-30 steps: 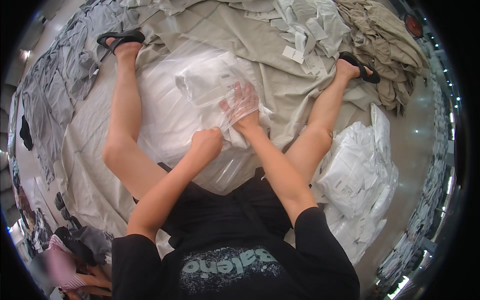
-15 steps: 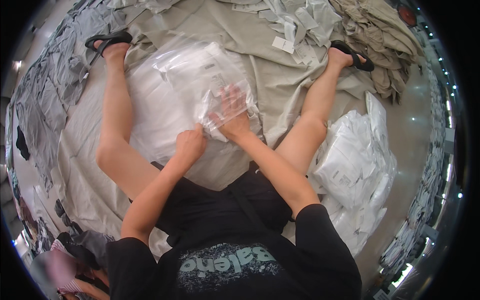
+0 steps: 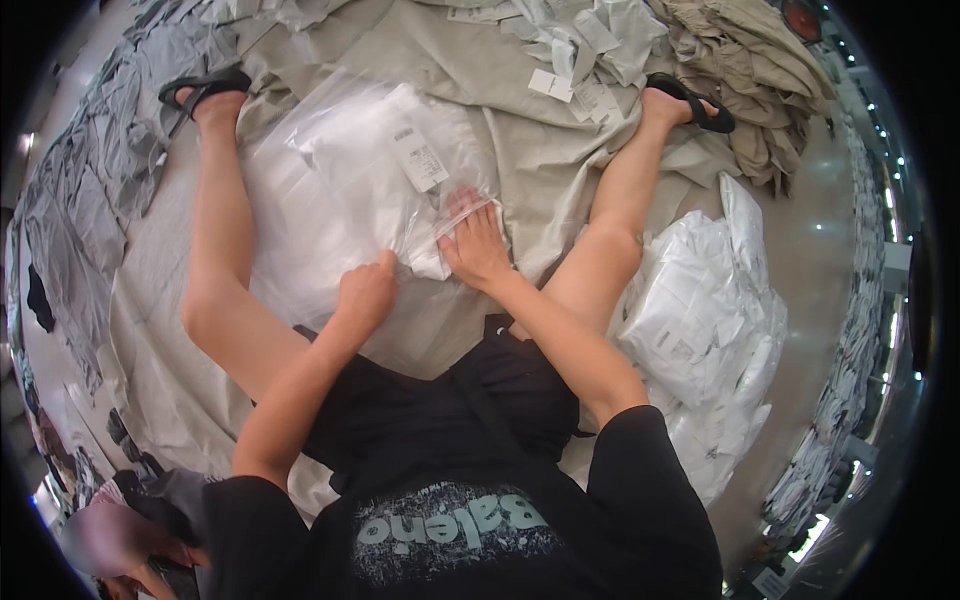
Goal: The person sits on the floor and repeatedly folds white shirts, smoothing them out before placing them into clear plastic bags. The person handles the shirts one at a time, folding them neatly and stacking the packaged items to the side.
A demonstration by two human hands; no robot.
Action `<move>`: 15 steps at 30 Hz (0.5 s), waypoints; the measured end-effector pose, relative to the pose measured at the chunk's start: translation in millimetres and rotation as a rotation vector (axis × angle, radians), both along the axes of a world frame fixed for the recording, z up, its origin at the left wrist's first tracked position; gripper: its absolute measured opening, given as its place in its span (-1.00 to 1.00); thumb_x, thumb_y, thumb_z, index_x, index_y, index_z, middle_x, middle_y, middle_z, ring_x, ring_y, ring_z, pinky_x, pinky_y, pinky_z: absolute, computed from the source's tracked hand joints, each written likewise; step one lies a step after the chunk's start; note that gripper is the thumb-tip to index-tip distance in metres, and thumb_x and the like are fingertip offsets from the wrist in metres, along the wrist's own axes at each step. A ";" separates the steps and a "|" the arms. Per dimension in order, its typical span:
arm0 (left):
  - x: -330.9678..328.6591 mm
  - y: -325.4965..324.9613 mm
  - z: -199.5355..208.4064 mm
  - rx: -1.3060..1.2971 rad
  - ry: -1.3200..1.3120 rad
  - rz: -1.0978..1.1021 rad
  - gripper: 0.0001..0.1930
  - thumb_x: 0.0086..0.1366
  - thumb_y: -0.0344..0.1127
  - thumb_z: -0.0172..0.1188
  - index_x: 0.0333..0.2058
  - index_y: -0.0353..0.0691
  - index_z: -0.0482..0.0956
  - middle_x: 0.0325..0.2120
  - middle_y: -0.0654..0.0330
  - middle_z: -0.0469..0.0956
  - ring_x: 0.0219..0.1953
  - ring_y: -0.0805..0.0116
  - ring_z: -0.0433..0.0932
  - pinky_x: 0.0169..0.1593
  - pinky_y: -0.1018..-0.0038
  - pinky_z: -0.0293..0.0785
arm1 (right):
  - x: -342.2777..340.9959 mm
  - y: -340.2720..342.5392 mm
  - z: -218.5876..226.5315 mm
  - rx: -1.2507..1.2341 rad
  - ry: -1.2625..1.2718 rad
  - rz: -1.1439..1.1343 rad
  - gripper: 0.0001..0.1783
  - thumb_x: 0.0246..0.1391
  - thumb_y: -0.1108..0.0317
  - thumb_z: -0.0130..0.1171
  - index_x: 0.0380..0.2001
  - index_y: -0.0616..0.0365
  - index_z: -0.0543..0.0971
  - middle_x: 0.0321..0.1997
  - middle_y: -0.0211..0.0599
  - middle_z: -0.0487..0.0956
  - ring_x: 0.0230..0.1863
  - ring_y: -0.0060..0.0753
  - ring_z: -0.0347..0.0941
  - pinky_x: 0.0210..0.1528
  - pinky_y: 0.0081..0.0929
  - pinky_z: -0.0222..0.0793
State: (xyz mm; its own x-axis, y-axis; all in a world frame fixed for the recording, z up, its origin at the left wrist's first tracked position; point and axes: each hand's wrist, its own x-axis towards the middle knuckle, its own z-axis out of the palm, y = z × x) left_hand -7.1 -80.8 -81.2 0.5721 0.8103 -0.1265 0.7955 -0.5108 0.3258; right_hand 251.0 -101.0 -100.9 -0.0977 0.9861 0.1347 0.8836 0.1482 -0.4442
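Between my legs a folded white garment [image 3: 330, 190] lies inside a clear plastic bag [image 3: 275, 240], on a beige cloth [image 3: 540, 145]. A white paper tag [image 3: 418, 160] with a barcode shows through the film. My left hand [image 3: 367, 293] is closed, thumb and finger pinching the edge of the bag on its near side. Just right of it, my right hand [image 3: 476, 248] lies flat with fingers stretched, its fingertips under the film at the bag's near right corner, against the garment.
Several bagged white garments [image 3: 700, 320] are stacked beside my right leg. Grey cloth [image 3: 90, 200] heaps along the left, brown cloth [image 3: 750, 80] at the far right. White tagged garments [image 3: 600, 45] lie at the far side. Another person [image 3: 130, 530] sits at lower left.
My right hand has drawn back toward me and flattened at the bag's corner. The tag now shows more plainly through smoother film. My left hand keeps its pinch.
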 end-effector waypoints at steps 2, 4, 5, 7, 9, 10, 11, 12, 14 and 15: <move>-0.2 0.8 -8.2 0.010 0.019 0.021 -0.78 0.27 -0.37 0.23 -0.18 -0.28 0.42 -0.56 -0.09 0.67 -0.46 -0.16 0.70 -0.34 -0.04 0.60 | 2.3 2.0 0.0 0.121 -0.028 0.023 -0.33 0.44 0.09 0.10 0.42 0.37 0.41 0.52 0.16 0.39 0.59 0.19 0.21 0.65 0.06 0.03; -1.8 0.6 -10.3 -0.009 0.035 0.072 -0.77 0.25 -0.37 0.24 -0.18 -0.28 0.42 -0.56 -0.11 0.66 -0.46 -0.17 0.69 -0.33 -0.07 0.59 | 12.4 -12.6 17.3 0.066 0.081 0.172 -0.48 0.41 0.22 0.16 0.30 0.29 0.50 0.35 0.06 0.53 0.43 0.14 0.40 0.49 -0.01 0.27; -1.3 0.2 -9.6 -0.017 0.028 0.077 -0.76 0.26 -0.37 0.25 -0.18 -0.28 0.42 -0.55 -0.11 0.66 -0.45 -0.18 0.70 -0.32 -0.07 0.59 | 21.8 -19.3 26.5 0.034 0.133 0.243 -0.56 0.39 0.29 0.19 0.24 0.25 0.54 0.27 0.01 0.59 0.34 0.12 0.49 0.41 -0.04 0.38; -4.9 -2.5 -8.2 -0.032 0.028 0.104 -0.76 0.26 -0.36 0.25 -0.17 -0.28 0.41 -0.53 -0.11 0.66 -0.42 -0.20 0.70 -0.31 -0.07 0.59 | 37.4 -17.7 40.8 0.047 0.188 0.072 -0.67 0.33 0.40 0.23 0.12 0.18 0.59 0.11 -0.07 0.65 0.17 0.10 0.57 0.25 -0.05 0.48; -3.0 -1.6 -9.5 -0.054 -0.035 0.095 -0.76 0.27 -0.35 0.24 -0.16 -0.27 0.41 -0.51 -0.12 0.67 -0.40 -0.22 0.70 -0.29 -0.07 0.59 | 61.4 -6.0 41.0 0.042 0.205 -0.054 -0.74 0.27 0.45 0.27 0.02 0.13 0.62 0.01 -0.10 0.68 0.08 0.10 0.61 0.14 -0.03 0.53; -3.8 -0.4 -7.9 -0.062 -0.060 0.085 -0.75 0.27 -0.35 0.24 -0.15 -0.27 0.41 -0.50 -0.12 0.68 -0.39 -0.23 0.70 -0.28 -0.07 0.59 | 75.1 10.9 30.9 0.030 0.207 -0.092 -0.75 0.25 0.45 0.28 -0.01 0.12 0.63 0.00 -0.10 0.68 0.06 0.12 0.61 0.12 -0.02 0.53; -3.9 -0.4 -9.5 -0.065 -0.050 0.095 -0.75 0.28 -0.35 0.24 -0.15 -0.26 0.41 -0.49 -0.13 0.67 -0.37 -0.24 0.70 -0.28 -0.08 0.59 | 84.1 27.4 21.2 0.024 0.212 -0.131 -0.77 0.23 0.45 0.29 -0.04 0.10 0.64 -0.01 -0.09 0.69 0.05 0.14 0.61 0.11 0.00 0.53; -3.6 0.8 -14.5 -0.061 -0.036 0.106 -0.75 0.28 -0.35 0.24 -0.15 -0.26 0.41 -0.49 -0.14 0.67 -0.36 -0.25 0.70 -0.27 -0.09 0.59 | 88.0 44.7 14.6 -0.005 0.222 -0.064 -0.77 0.21 0.45 0.29 -0.06 0.10 0.63 -0.03 -0.10 0.69 0.04 0.13 0.61 0.09 -0.01 0.53; -5.2 3.4 -20.9 -0.064 -0.028 0.126 -0.75 0.29 -0.34 0.23 -0.14 -0.25 0.40 -0.47 -0.15 0.68 -0.34 -0.26 0.70 -0.25 -0.11 0.58 | 93.3 66.7 6.3 -0.068 0.236 0.072 -0.79 0.16 0.46 0.30 -0.11 0.10 0.62 -0.07 -0.14 0.70 0.01 0.12 0.61 0.05 -0.03 0.53; -7.1 4.6 -22.6 -0.069 -0.033 0.137 -0.75 0.29 -0.35 0.23 -0.14 -0.25 0.40 -0.46 -0.16 0.68 -0.34 -0.26 0.69 -0.25 -0.12 0.58 | 94.0 68.2 4.0 -0.061 0.240 0.095 -0.79 0.15 0.47 0.30 -0.12 0.11 0.61 -0.08 -0.13 0.70 0.00 0.11 0.61 0.04 -0.04 0.52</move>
